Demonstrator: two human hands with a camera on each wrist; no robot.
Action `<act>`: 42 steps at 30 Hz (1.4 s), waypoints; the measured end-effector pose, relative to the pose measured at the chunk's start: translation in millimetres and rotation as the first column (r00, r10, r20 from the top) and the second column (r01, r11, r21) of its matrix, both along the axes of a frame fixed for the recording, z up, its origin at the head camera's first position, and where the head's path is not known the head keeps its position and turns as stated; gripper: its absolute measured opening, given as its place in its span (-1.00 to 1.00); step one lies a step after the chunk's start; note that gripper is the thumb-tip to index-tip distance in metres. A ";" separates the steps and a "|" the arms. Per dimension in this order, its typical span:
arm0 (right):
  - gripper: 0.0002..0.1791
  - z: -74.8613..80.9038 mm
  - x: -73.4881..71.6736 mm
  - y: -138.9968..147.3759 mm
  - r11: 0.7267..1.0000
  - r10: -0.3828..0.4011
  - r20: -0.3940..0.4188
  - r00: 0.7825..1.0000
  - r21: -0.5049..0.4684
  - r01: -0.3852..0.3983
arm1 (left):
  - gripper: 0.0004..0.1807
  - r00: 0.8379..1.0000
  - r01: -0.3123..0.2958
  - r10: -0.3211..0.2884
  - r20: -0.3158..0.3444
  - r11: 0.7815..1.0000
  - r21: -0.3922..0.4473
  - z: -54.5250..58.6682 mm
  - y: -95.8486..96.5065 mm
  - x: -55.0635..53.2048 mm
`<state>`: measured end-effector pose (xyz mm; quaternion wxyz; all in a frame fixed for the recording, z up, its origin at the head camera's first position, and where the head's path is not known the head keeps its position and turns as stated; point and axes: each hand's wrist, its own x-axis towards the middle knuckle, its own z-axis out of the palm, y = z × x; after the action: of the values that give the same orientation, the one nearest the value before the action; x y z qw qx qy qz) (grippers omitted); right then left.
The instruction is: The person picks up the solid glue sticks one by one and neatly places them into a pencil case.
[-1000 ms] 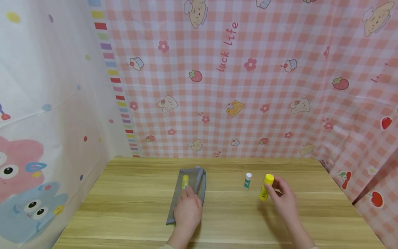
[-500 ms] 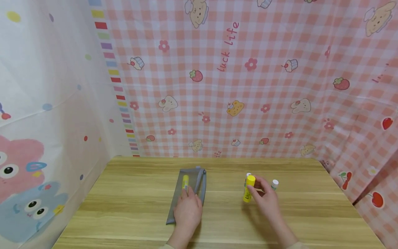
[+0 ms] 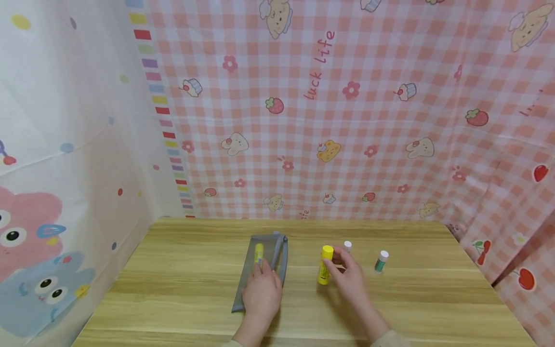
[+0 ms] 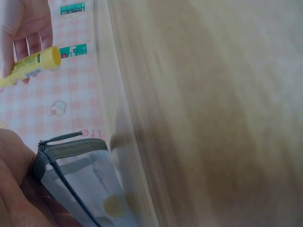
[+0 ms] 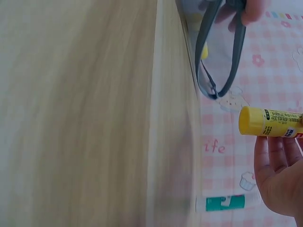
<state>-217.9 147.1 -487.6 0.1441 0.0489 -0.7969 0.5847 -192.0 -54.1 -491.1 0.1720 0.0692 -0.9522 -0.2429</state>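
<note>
My right hand (image 3: pixel 350 280) pinches a yellow glue stick (image 3: pixel 324 270) upright between thumb and fingers, right of the pouch. The right wrist view shows dark print on this glue stick (image 5: pixel 269 122). A grey mesh zip pouch (image 3: pixel 245 286) lies on the table under my left hand (image 3: pixel 262 293), whose fingers grip it near its open side. That opening gapes toward the right, its grey edge (image 5: pixel 202 52) forming a loop in the right wrist view. Another yellow glue stick (image 3: pixel 258 252) shows through the mesh, its lower part covered by my left fingers.
A white-capped green glue stick (image 3: pixel 381 262) stands right of my right hand. A second white-capped one (image 3: pixel 348 245) stands behind that hand, mostly hidden by its fingers. The wooden table (image 3: pixel 182 270) meets a pink checked cloth (image 3: pixel 373 120) at the back.
My right hand has carried the yellow glue stick leftward, toward the pouch. The right-hand green glue stick has come into view behind it. My left hand has stayed on the pouch.
</note>
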 end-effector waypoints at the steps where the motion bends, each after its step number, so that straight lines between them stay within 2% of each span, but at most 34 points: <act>1: -0.68 0.2 -1.1 -2.5 1.000 0.000 0.008 1.000 0.005 0.000 | -0.52 1.000 0.000 0.000 0.001 1.000 -0.001 0.1 0.0 0.1; 7: -0.68 1.4 -8.2 -15.4 1.000 0.009 0.072 0.997 0.018 -0.010 | -0.52 1.000 0.000 0.000 0.014 1.000 0.000 0.5 0.0 0.0; 16: -0.68 -1.6 -17.5 -30.3 1.000 0.001 0.097 0.995 0.024 -0.003 | -0.52 1.000 0.000 0.000 0.005 1.000 0.002 0.1 0.0 -0.1; 19: -0.68 -1.8 -21.0 -34.3 1.000 -0.002 0.132 0.991 0.013 0.000 | -0.51 1.000 0.002 -0.002 0.020 1.000 0.002 0.3 0.0 -0.4; 22: -0.66 -2.0 -24.4 -38.3 1.000 0.010 0.173 0.985 -0.018 -0.007 | -0.51 0.999 0.003 -0.003 0.034 1.000 0.002 0.0 0.0 -0.7; 27: -0.63 -3.8 -27.8 -46.5 0.995 0.038 0.189 0.981 -0.101 -0.019 | -0.50 0.999 0.005 -0.005 0.042 1.000 0.001 -1.4 -0.1 -0.8; 32: -0.65 -4.8 -31.6 -55.6 0.991 0.056 0.196 0.979 -0.130 -0.031 | -0.49 0.999 0.005 -0.005 0.036 1.000 0.000 -1.3 -0.6 -0.4; 42: -0.65 -8.3 -39.1 -64.0 0.996 0.057 0.260 0.964 -0.075 -0.039 | -0.49 0.999 0.011 -0.012 0.051 1.000 0.004 -0.3 -0.7 -0.6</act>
<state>-257.0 83.1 -496.0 0.0248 -0.0146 -0.7869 0.6164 -192.7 -54.8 -491.4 0.1460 0.0703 -0.9562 -0.2438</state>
